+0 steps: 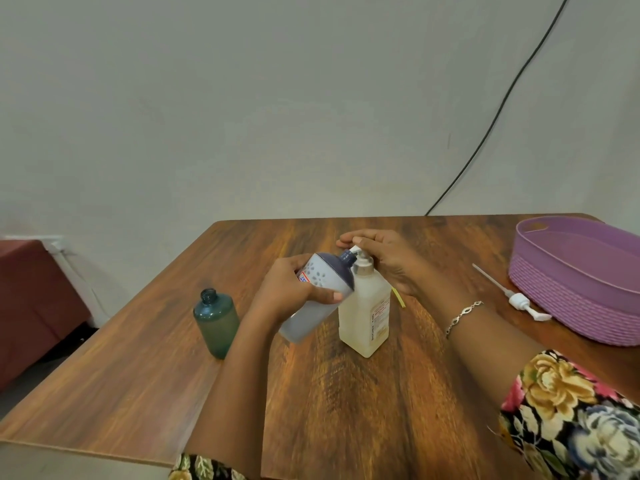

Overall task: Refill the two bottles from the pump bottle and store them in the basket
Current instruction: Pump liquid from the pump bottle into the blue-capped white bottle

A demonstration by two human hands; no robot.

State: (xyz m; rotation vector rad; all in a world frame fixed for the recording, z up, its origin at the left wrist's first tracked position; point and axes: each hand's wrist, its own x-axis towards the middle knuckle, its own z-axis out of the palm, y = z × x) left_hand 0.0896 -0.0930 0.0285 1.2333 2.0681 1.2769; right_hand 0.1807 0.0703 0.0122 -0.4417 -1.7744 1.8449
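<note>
left hand (294, 289) grips tilted grey bottle (323, 277); right hand (384, 261), fingers relaxed, presses pump bottle (365, 317) top.

Table (346, 410): brown wood grain with dark streaks. Pump bottle (363, 317): translucent cream body, white label with reddish print, white pump head. Grey bottle (327, 273): pale grey-lilac body, navy shoulder and neck, scattered grey petal motif, small red-and-blue label. Teal bottle (216, 323), near the table's left edge: translucent blue-green. Basket (571, 306), at the right edge: purple, plain upper wall, ribbed woven-look lower wall. Loose pump (517, 301) beside it: white. Strip (400, 299): yellow. Sleeve (571, 417): black ground with yellow, pink and blue flowers. Bracelet (462, 317): silver. Cable (502, 105): black. Wall (242, 98): pale grey.
</note>
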